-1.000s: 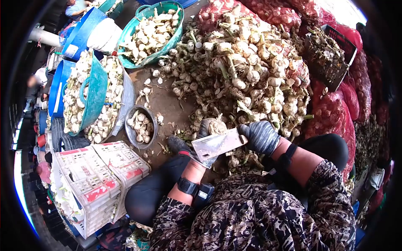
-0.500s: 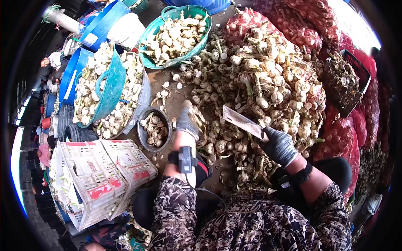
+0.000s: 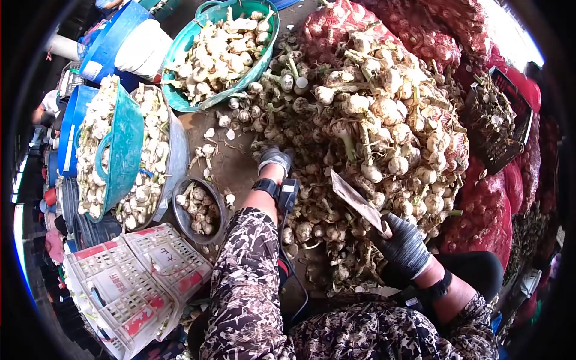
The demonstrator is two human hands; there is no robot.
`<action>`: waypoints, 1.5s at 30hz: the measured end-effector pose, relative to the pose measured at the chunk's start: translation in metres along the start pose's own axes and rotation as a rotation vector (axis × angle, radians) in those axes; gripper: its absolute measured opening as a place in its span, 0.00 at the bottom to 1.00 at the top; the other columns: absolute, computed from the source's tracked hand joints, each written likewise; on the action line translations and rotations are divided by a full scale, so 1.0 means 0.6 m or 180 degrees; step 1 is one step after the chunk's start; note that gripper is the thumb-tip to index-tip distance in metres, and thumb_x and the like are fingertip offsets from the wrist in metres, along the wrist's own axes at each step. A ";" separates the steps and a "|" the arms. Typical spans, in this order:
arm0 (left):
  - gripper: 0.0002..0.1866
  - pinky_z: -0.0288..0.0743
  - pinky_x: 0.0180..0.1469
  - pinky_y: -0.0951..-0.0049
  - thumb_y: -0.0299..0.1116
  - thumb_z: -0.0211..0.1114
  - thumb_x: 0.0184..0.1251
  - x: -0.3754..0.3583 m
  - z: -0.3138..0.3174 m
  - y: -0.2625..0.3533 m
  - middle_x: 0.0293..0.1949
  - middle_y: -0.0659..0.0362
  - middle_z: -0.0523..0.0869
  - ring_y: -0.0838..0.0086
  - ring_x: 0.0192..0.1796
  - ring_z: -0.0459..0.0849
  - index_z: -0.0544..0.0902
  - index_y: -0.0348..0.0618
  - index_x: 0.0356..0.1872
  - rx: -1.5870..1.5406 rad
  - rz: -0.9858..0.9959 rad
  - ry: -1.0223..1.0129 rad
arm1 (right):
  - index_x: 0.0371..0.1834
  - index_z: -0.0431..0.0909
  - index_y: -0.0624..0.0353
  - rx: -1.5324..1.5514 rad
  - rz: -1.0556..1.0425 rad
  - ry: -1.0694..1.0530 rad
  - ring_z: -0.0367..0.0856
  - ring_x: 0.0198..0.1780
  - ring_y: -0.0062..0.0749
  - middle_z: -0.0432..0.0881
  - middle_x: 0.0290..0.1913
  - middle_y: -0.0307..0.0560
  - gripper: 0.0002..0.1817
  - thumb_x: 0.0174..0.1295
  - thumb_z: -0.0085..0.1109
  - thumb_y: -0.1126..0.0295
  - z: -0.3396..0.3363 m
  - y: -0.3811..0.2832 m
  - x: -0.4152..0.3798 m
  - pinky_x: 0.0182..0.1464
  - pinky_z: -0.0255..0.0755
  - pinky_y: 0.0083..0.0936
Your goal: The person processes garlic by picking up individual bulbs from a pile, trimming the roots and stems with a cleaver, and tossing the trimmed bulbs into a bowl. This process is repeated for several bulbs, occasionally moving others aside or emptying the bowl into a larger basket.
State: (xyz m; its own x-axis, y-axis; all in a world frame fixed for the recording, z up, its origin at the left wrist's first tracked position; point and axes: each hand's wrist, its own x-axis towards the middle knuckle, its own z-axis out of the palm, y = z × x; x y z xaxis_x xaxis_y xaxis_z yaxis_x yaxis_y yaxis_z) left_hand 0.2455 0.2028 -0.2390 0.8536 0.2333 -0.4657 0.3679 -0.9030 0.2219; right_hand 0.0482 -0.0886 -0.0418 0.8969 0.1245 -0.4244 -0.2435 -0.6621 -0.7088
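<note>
In my right hand (image 3: 405, 243), wearing a grey knit glove, is the handle of a cleaver (image 3: 355, 198). Its broad, dirt-smeared blade points up and to the left, over a large heap of garlic bulbs (image 3: 390, 114) with stalks. My left hand (image 3: 276, 158), also gloved, reaches out to the left edge of that heap. The fingers there are hidden, so whether they grip a bulb I cannot see. Left of my forearm stands a small dark bucket (image 3: 223, 207) with several garlic bulbs in it.
A green tub (image 3: 171, 99) of garlic stands at the back left. Nearer are a tilted teal tub (image 3: 123, 156) and a grey tub (image 3: 174, 174), both with garlic. White-and-red plastic crates (image 3: 123, 288) lie lower left. Red mesh sacks (image 3: 480, 222) and a black crate (image 3: 501, 156) flank the right side.
My left hand has stretched forward to the heap's left edge, and the fingers have gone out of sight. The cleaver stays in my right hand. The view has shifted slightly.
</note>
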 end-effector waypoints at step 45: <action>0.18 0.80 0.44 0.74 0.30 0.69 0.66 -0.562 -0.115 0.022 0.41 0.61 0.84 0.76 0.41 0.84 0.73 0.44 0.54 -0.3231 0.2017 -0.0438 | 0.50 0.80 0.52 -0.1015 -0.0858 0.0493 0.85 0.33 0.57 0.85 0.30 0.58 0.17 0.63 0.62 0.57 -0.002 0.093 -0.028 0.36 0.79 0.46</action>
State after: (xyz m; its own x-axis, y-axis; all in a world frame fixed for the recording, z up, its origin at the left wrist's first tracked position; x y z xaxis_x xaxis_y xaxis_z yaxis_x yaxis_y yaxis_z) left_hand -0.0121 0.1373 -0.0197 0.9638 -0.2453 -0.1040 0.0727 -0.1333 0.9884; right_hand 0.0199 -0.1288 -0.0737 0.9634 0.2277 -0.1417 0.1108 -0.8191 -0.5629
